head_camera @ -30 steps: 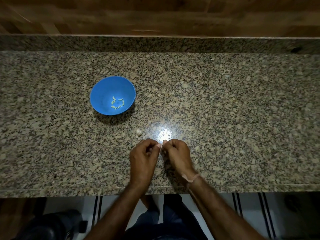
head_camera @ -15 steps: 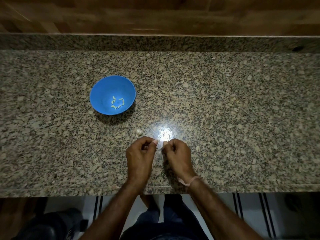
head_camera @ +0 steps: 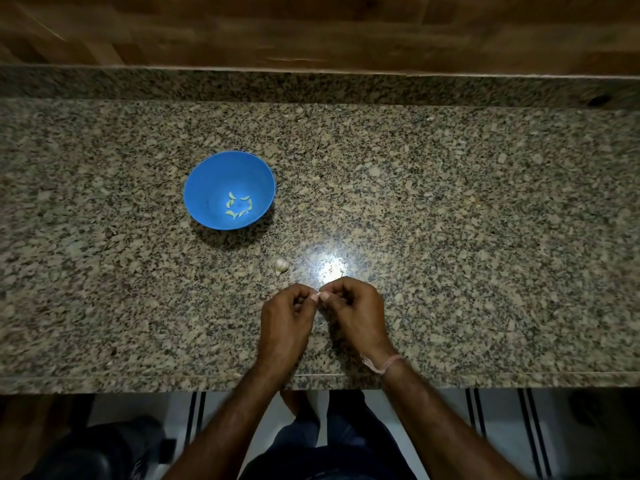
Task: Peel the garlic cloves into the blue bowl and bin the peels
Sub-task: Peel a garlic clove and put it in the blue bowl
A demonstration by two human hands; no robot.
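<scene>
A blue bowl stands on the granite counter at centre left, with several peeled pale-yellow cloves in its bottom. An unpeeled piece of garlic lies on the counter between the bowl and my hands. My left hand and my right hand meet thumb to thumb near the front edge, fingers curled. They pinch something very small between the fingertips, mostly hidden; it looks like a garlic clove.
A bright lamp reflection shines on the counter just beyond my hands. A wooden wall rises behind the granite backsplash. A dark bin-like object stands on the floor at lower left, below the counter edge.
My hands drew slightly apart half a second ago and have come together again, thumbs touching. Bowl and loose garlic have not moved.
</scene>
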